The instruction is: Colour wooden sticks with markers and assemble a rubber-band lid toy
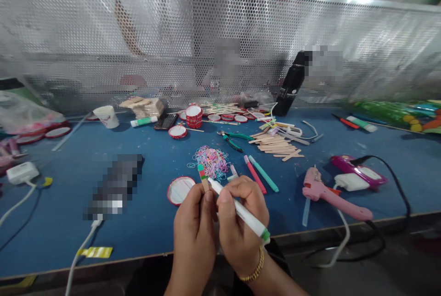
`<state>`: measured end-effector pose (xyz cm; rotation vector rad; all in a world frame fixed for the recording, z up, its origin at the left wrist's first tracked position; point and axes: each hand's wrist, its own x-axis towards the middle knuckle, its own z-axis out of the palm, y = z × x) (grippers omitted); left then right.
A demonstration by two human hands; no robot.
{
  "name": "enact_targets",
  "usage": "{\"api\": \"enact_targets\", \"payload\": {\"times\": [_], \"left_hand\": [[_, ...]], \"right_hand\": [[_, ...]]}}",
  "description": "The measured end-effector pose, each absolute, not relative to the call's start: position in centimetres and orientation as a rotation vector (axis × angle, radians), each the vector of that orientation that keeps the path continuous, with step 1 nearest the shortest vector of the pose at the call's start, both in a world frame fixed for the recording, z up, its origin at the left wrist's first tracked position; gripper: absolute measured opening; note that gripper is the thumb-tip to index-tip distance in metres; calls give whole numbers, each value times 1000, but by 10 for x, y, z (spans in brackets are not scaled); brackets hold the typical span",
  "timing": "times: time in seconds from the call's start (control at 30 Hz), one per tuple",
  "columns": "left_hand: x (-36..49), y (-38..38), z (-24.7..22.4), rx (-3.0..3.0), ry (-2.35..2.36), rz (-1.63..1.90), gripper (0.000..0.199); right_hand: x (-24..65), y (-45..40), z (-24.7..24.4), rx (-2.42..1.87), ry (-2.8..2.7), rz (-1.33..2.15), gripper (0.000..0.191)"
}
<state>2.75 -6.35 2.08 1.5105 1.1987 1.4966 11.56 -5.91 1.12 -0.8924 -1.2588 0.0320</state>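
Observation:
My left hand (195, 227) pinches a wooden craft stick (202, 174) upright, its top coloured in green and red bands. A white marker pen with a green end (246, 215) is gripped in my right hand (241, 222), its tip touching or very near the stick just under the coloured bands. Both hands are close together over the table's front edge. Just beyond them lies a pile of thin pastel loops (211, 160), with a round red-rimmed lid (181, 190) to the left. A pink marker (255, 174) and a teal marker (264, 174) rest to the right.
On the blue table (158, 236) are a phone (119, 183) with its cable at left and a pink glue gun (332, 197) at right. Craft sticks (275, 143), pliers (230, 140) and a black bottle (292, 85) stand farther back, before a perforated metal screen (165, 30).

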Motion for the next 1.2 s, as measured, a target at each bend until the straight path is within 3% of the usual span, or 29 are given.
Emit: {"api": "enact_targets", "payload": {"times": [1.2], "left_hand": [[26, -64, 19, 1547, 1199, 1498, 28]], "right_hand": [[116, -60, 8, -874, -1258, 72, 9]]}}
